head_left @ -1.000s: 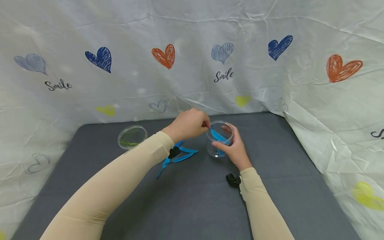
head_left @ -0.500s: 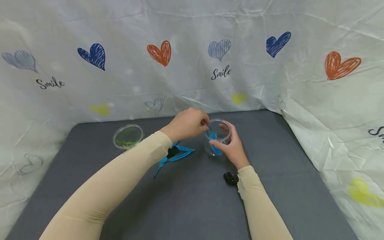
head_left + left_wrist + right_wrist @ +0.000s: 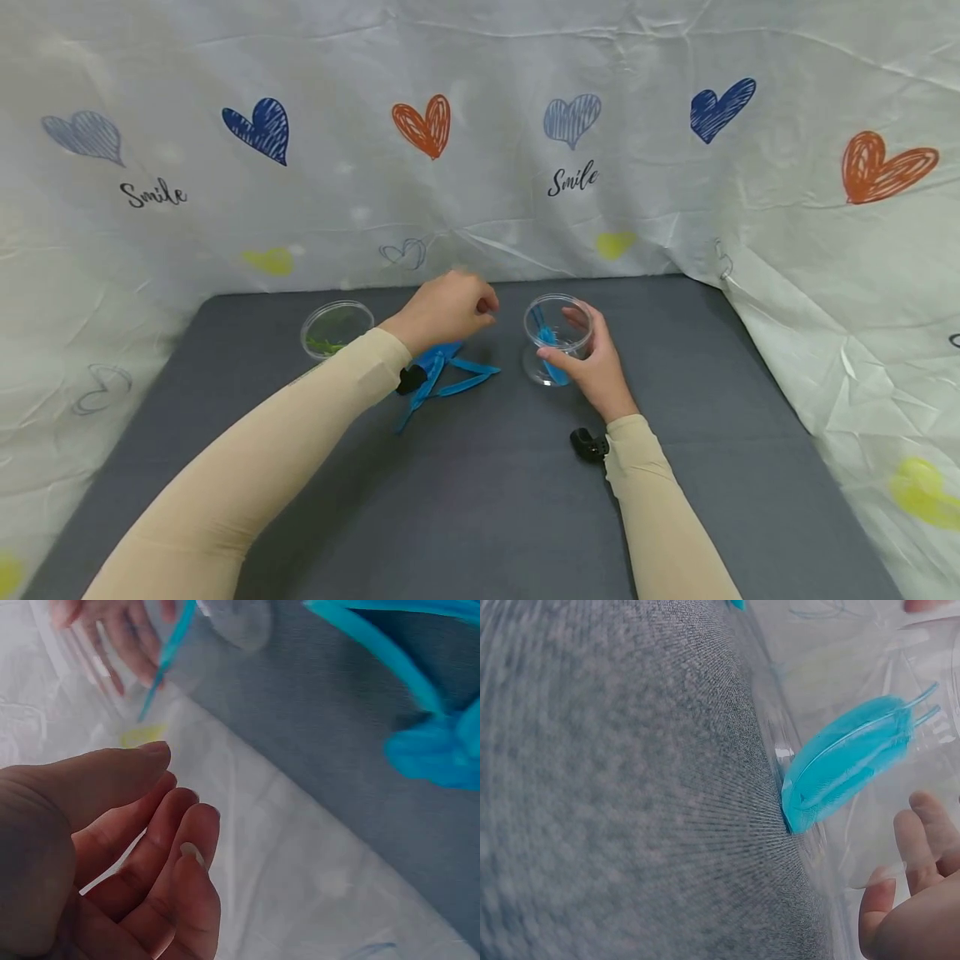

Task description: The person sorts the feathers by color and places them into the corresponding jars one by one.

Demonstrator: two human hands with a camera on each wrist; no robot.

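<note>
In the head view, a clear plastic jar (image 3: 570, 340) stands on the dark grey cloth, right of centre. My right hand (image 3: 596, 367) grips its right side, thumb in front and fingers behind. Blue feathers (image 3: 847, 761) lean inside the jar, their thin quills pointing up toward its mouth. Just left of the rim hovers my left hand (image 3: 453, 308), holding nothing. Its fingers (image 3: 199, 829) are loosely bent and apart from the thumb in the left wrist view. More blue feathers (image 3: 467, 382) lie on the cloth beneath the left wrist, which partly hides them.
A second round clear container (image 3: 367, 313) with green feather-like pieces (image 3: 324, 345) stands at the back left, partly behind the left sleeve. A white sheet (image 3: 487, 192) printed with hearts hangs behind the table. Dark grey cloth (image 3: 465, 492) covers the table.
The left hand has let go of the blue feather at the jar's mouth and moved left, away from the rim. The feather now stands in the jar. The right hand keeps its grip.
</note>
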